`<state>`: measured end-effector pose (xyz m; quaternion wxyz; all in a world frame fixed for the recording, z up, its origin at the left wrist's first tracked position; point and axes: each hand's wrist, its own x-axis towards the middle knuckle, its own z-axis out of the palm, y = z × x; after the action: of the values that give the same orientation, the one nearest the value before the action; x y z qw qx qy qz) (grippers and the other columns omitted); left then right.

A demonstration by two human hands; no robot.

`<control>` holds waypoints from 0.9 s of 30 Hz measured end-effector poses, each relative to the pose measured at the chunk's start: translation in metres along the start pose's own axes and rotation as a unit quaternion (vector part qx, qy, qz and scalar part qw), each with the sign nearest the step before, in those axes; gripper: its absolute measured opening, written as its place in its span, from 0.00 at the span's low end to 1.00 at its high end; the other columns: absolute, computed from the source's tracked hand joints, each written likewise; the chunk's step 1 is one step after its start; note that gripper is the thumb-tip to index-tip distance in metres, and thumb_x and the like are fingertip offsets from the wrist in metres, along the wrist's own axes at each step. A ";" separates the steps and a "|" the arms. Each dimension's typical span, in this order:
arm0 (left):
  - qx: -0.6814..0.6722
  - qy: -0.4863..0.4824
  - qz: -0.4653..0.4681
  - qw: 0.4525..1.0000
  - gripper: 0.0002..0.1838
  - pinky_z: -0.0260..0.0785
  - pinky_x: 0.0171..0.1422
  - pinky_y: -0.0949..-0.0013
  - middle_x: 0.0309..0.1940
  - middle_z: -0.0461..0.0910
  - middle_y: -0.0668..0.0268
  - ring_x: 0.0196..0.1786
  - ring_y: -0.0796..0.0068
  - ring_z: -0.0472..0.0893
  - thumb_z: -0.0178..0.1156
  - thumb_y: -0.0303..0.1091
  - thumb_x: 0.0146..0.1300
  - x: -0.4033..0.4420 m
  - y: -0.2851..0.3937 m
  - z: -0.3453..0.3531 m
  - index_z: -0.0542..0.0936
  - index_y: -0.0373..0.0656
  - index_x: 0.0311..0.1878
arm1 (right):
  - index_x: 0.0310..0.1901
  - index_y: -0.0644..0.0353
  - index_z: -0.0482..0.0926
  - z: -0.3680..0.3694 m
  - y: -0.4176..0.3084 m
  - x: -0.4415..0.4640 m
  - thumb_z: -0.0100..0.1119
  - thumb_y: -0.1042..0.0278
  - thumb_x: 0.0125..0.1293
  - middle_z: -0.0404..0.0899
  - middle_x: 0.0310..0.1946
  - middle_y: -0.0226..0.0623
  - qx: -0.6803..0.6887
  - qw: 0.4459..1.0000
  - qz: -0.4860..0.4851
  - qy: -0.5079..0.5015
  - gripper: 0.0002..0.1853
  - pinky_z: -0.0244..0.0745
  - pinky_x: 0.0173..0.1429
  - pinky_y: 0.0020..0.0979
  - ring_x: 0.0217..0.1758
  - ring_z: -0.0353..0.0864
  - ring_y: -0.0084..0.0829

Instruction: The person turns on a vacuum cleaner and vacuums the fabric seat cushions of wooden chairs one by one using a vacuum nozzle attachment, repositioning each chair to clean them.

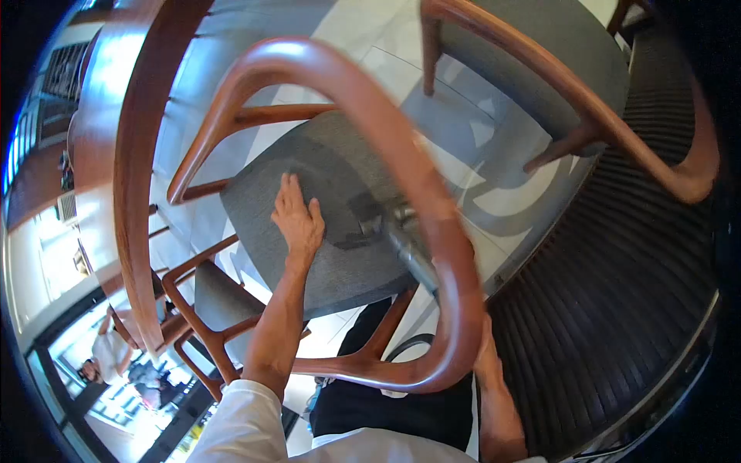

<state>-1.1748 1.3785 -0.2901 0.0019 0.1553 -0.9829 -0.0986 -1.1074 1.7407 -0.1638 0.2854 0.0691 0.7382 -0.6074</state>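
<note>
A wooden chair (444, 231) with a curved back rail and a grey fabric seat (270, 208) stands right in front of me. My left hand (297, 224) lies flat on the seat, its fingers stretched out. Beside it, a dark damp-looking patch surrounds the flat head of a vacuum wand (413, 255), which rests on the fabric. The wand's tube runs back under the chair's rail toward my right hand (486, 351). That hand is closed around the tube's end, though the rail hides most of its fingers. A dark hose (409, 346) curves below the seat.
On the left runs a long wooden table (135, 170). Another grey-seated chair (532, 65) stands at the upper right, and one more (220, 297) at the lower left. A dark ribbed bench (602, 301) fills the right side. A person (108, 351) appears far off, lower left.
</note>
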 end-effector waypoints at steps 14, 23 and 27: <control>0.029 -0.130 -0.020 0.991 0.38 0.41 0.82 0.34 0.85 0.44 0.56 0.86 0.53 0.43 0.53 0.37 0.73 -0.077 -0.054 -0.018 0.53 0.40 0.82 | 0.71 0.65 0.68 0.066 -0.022 0.063 0.60 0.66 0.73 0.82 0.53 0.61 -0.145 0.982 -0.122 -0.022 0.28 0.80 0.57 0.41 0.56 0.86 0.53; 0.070 -0.173 -0.021 0.982 0.39 0.43 0.80 0.32 0.85 0.41 0.53 0.86 0.50 0.43 0.50 0.39 0.74 -0.076 -0.051 -0.020 0.49 0.39 0.83 | 0.74 0.55 0.67 0.100 -0.017 0.055 0.59 0.60 0.74 0.83 0.45 0.63 -0.202 0.965 -0.140 0.092 0.29 0.82 0.45 0.47 0.47 0.87 0.58; 0.055 -0.152 0.012 0.987 0.38 0.43 0.80 0.32 0.85 0.43 0.53 0.86 0.51 0.44 0.50 0.40 0.75 -0.078 -0.060 -0.017 0.51 0.38 0.82 | 0.73 0.54 0.67 0.097 -0.026 0.095 0.59 0.62 0.74 0.83 0.45 0.63 -0.170 0.968 -0.162 0.082 0.28 0.82 0.45 0.48 0.48 0.86 0.62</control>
<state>-1.0820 1.3431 -0.2829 -0.1550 0.1266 -0.9775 -0.0669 -1.1647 1.6198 -0.1990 0.1289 -0.0515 0.8531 -0.5030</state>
